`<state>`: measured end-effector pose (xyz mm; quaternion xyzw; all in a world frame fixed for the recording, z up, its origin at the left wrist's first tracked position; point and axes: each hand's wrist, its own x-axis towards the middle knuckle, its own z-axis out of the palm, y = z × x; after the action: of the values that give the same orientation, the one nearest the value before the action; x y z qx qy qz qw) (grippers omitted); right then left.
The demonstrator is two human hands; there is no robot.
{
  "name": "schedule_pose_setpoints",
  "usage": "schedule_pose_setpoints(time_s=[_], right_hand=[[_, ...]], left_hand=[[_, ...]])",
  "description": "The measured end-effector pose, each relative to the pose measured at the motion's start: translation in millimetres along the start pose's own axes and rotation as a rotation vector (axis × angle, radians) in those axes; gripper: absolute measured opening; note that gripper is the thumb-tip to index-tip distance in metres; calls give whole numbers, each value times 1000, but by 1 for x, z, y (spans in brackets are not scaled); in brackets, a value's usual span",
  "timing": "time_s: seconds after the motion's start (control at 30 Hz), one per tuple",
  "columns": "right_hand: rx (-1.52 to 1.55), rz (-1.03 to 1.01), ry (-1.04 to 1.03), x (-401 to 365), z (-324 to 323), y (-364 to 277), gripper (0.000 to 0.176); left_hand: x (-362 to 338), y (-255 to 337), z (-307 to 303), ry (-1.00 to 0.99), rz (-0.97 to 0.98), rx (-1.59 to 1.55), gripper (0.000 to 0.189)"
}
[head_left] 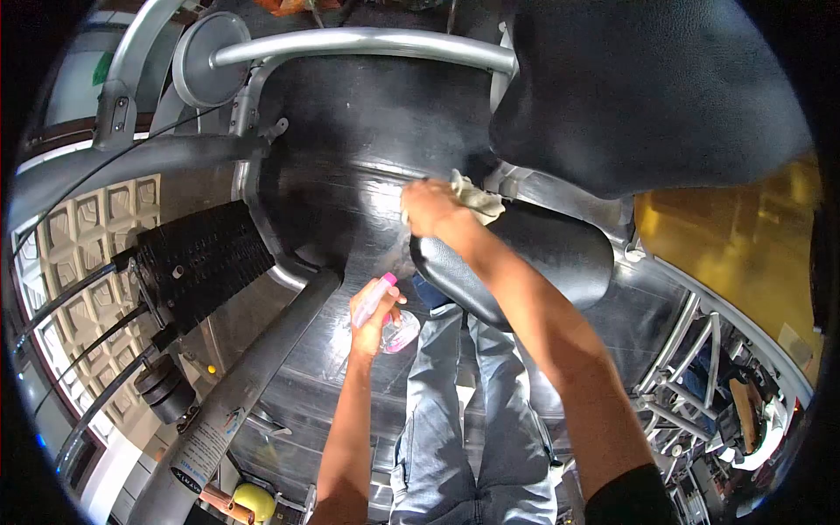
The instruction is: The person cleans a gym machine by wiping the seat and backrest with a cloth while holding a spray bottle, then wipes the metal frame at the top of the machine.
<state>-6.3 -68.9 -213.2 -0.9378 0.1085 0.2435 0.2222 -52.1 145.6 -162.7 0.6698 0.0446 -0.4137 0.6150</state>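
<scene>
My left hand [366, 317] is closed around a spray bottle with a pink spray head [386, 282] and a clear body [402, 334]. A pale haze of spray shows just beyond the nozzle. Slightly blurred, my right hand [430, 206] grips a light-coloured cloth [478, 203] at the far left edge of a black padded seat [547, 262]. Part of the cloth lies over the seat's far edge. The seat stands in front of my legs, and my right forearm crosses above it.
A large black pad [647, 87] rises at the upper right beside a yellow panel [731, 262]. Silver tubing [376, 39] runs across the back. On the left are a black weight stack [206, 258] and a thick grey frame tube [254, 381]. Metal racks [691, 359] stand at right.
</scene>
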Motion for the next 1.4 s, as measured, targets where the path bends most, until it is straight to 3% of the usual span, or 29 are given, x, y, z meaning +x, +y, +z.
schedule_pose_setpoints(time_s=[0.07,0.1,0.17,0.23,0.3,0.43,0.47,0.5,0.57,0.67,0.77,0.8,0.9,1.03,1.17,1.2,1.3,1.4], right_hand=[[-49,-288,-152,-5,7,-5,20],[-45,-290,-152,-5,11,-3,20],[-68,-415,21,-7,19,4,23],[-58,-358,68,-7,4,9,25],[-80,-161,38,11,0,14,25],[-155,-242,133,-11,18,0,26],[-133,-312,28,-23,20,-2,24],[-94,-420,479,-42,57,3,21],[-110,-439,141,-66,27,-2,21],[94,-527,222,-66,25,34,26],[-38,-446,355,-56,15,52,28],[85,-345,360,-58,11,52,27],[50,-209,367,-66,18,33,26],[113,-353,242,-97,34,27,38],[93,-443,219,-98,30,55,37],[40,-418,363,-91,33,60,32],[153,-199,305,-73,16,62,28],[154,-169,413,-68,26,49,28]], left_hand=[[-1,3,-1,17,-1,-48,23],[-2,5,-1,23,14,-63,22],[-3,7,-4,31,23,-76,22],[-1,7,-7,7,73,-69,20],[0,6,-13,5,83,-43,20],[-1,4,-20,26,63,-23,20],[-2,4,-21,26,62,-26,21],[-2,5,-22,27,62,-25,21],[-4,5,-22,36,27,-21,23],[-4,2,-25,17,32,6,24],[-3,3,-26,-11,25,-8,24],[-3,3,-25,-11,26,-8,24],[-2,2,-21,4,47,10,23],[-1,0,-13,1,41,13,23],[-2,-1,-9,4,17,50,22],[-2,-2,-8,6,19,49,22],[-3,-5,-5,-6,45,43,21],[-7,-9,-4,6,51,51,21]])
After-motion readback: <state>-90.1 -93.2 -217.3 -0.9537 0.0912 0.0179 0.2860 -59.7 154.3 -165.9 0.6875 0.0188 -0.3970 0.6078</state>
